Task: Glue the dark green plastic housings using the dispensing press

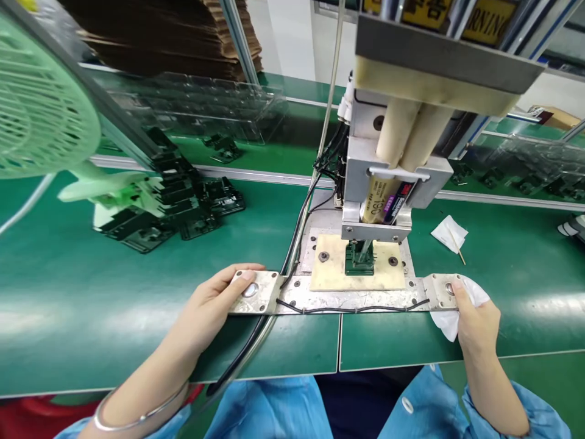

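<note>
My left hand point(222, 292) is wrapped round the left push-button block point(269, 292) of a metal base, its thumb beside the round button. On the other side my right hand point(478, 320) grips the right push-button block point(439, 291) with its thumb at the button. A crumpled white wipe point(445, 324) is caught between that hand and the block. Between the two blocks, a dark plastic part point(359, 259) sits in the cream fixture plate point(329, 277). Directly above stands a press holding a two-part adhesive cartridge point(381, 198), whose thin nozzle reaches down to the part.
Stacked black plastic parts point(183, 189) stand on the left near a green fan point(41, 103). Clear trays point(192, 103) with more parts lie behind a rail. A white wipe with a wooden stick point(450, 235) rests at right. Black cables point(297, 235) run past the base's left side.
</note>
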Motion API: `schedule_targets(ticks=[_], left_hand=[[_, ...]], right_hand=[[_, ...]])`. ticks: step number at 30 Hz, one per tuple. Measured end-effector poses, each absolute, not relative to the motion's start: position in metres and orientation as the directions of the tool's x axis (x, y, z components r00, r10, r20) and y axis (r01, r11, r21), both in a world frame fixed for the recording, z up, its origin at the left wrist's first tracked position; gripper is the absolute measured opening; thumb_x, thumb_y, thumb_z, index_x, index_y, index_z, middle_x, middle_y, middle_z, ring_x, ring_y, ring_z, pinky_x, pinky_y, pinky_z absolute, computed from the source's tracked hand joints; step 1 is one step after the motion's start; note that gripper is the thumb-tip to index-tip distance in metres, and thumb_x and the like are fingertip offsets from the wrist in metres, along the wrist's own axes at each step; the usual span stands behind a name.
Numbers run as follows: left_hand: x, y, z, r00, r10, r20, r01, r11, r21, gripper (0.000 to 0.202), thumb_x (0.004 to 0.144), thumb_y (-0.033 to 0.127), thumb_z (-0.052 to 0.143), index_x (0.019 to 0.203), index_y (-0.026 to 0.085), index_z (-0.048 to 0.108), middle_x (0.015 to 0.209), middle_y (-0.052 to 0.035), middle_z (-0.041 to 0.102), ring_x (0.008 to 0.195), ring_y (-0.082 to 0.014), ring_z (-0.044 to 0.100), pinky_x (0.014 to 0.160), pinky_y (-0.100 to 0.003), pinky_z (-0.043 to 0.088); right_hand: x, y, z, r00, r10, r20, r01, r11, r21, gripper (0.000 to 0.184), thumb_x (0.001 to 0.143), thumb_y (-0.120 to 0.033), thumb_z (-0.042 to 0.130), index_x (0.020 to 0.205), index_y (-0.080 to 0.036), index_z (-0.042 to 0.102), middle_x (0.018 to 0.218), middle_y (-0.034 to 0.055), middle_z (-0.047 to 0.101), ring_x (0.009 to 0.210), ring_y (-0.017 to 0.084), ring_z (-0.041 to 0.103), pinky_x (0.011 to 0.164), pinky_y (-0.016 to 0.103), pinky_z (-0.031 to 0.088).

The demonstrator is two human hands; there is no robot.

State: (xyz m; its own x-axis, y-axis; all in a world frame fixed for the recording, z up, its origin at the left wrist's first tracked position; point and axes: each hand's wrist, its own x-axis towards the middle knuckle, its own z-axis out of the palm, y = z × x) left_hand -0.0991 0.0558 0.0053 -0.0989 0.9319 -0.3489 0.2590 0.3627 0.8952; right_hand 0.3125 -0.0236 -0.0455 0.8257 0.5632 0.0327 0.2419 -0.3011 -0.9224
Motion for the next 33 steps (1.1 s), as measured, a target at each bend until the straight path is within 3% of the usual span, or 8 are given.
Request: schedule_targets(ticks=[9, 22, 33], left_hand=[[-0.0970, 0.0553, 0.0044, -0.150, 0.924, -0.351, 0.228, 0.378, 0.897, 0.049, 0.071, 0.060, 0.078, 0.102, 0.022, 0.071, 0.083, 0.0036, 0.071, 0.073, -0.0150, 0.057, 0.064, -0.021, 0.042], [-0.0936, 0.0518, 0.0001, -0.178, 0.932, -0.315, 0.214, 0.350, 0.912, 0.027, 0.085, 0.043, 0.067, 0.102, 0.022, 0.072, 0.081, 0.0009, 0.068, 0.068, -0.0127, 0.054, 0.060, -0.021, 0.039], [-0.0921, 0.0513, -0.0033, -0.174, 0.950, -0.259, 0.224, 0.294, 0.929, 0.030, 0.079, 0.049, 0.069, 0.095, 0.023, 0.073, 0.085, -0.0011, 0.071, 0.069, -0.0187, 0.057, 0.060, -0.029, 0.042]], right_hand=[[0.3085, -0.0230, -0.0400, 0.787, 0.600, 0.142, 0.315, -0.193, -0.929, 0.048, 0.071, -0.058, 0.077, 0.091, -0.014, 0.077, 0.090, 0.0102, 0.075, 0.087, 0.029, 0.071, 0.077, 0.038, 0.056], [0.3089, -0.0245, -0.0380, 0.791, 0.581, 0.191, 0.358, -0.187, -0.915, 0.043, 0.073, -0.055, 0.077, 0.090, -0.016, 0.078, 0.085, 0.0070, 0.074, 0.083, 0.026, 0.070, 0.075, 0.037, 0.056], [0.3090, -0.0267, -0.0375, 0.786, 0.598, 0.153, 0.300, -0.153, -0.942, 0.046, 0.073, -0.056, 0.079, 0.096, -0.016, 0.077, 0.090, 0.0075, 0.074, 0.085, 0.028, 0.070, 0.079, 0.043, 0.058]])
